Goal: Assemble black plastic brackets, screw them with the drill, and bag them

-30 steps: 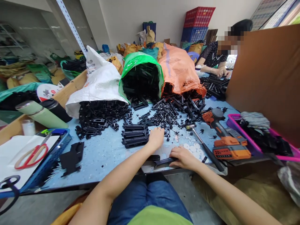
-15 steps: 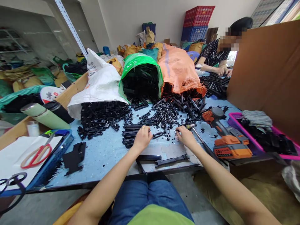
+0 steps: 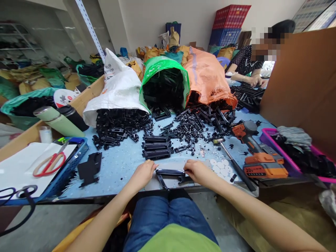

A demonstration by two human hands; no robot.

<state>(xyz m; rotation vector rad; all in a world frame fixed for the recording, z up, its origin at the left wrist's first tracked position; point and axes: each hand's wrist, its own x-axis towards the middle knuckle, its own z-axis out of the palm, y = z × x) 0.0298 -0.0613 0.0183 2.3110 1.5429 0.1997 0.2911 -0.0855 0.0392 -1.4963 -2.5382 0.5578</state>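
Note:
A long black plastic bar (image 3: pixel 170 172) lies across near the table's front edge, between my hands. My left hand (image 3: pixel 144 173) is closed, with thumb and finger pinched at the bar's left end. At its right end, my right hand (image 3: pixel 198 171) is closed too and its fingertips cover that tip. Whether either pinch also contains a small part cannot be seen. A second black bar (image 3: pixel 162 182) slants down beneath the first, and another black piece (image 3: pixel 185 179) sits partly under my right hand. Just beyond, several similar bars (image 3: pixel 157 147) are lined up in a stack.
Loose black parts and screws (image 3: pixel 190 127) spread before a white sack (image 3: pixel 118 87), a green sack (image 3: pixel 162 63) and an orange sack (image 3: pixel 208 77). To the right are a hammer (image 3: pixel 237 168), a cordless drill (image 3: pixel 262 159) and a pink tray (image 3: pixel 278 152). Scissors (image 3: pixel 49 164) lie left. A co-worker (image 3: pixel 246 63) sits beyond.
Both hands have come back from the small parts and the stacked bars to the two ends of the front bar. The view has shifted slightly.

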